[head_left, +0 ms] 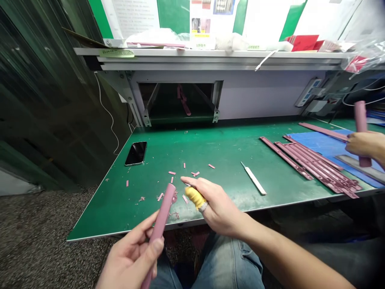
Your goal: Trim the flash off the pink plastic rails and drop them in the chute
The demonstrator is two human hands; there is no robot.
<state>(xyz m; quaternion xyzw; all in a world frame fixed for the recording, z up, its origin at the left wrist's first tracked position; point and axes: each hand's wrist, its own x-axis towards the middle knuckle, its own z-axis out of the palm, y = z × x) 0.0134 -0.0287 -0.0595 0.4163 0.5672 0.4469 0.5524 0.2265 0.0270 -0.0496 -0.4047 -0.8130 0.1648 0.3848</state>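
My left hand [135, 253] is closed around a long pink plastic strip [162, 216], tilted with its upper end over the front edge of the green table [114, 212]. Just right of that end is my right hand [213, 204], fingers curled together, with yellow tape [195, 196] round the thumb. A small metal tip shows between those fingers; most of the tool is hidden. Small pink scraps [185, 199] and shavings lie on the table around both hands. A white-handled tool [254, 180] lies to the right of them.
A black phone [136, 153] lies at the left. Several pink strips [313, 164] are on the right, beside a blue sheet [315, 142]. Another person's hand [367, 145] holds a pink piece at the far right. A shelf [210, 54] spans the back above an opening holding pink parts [184, 102].
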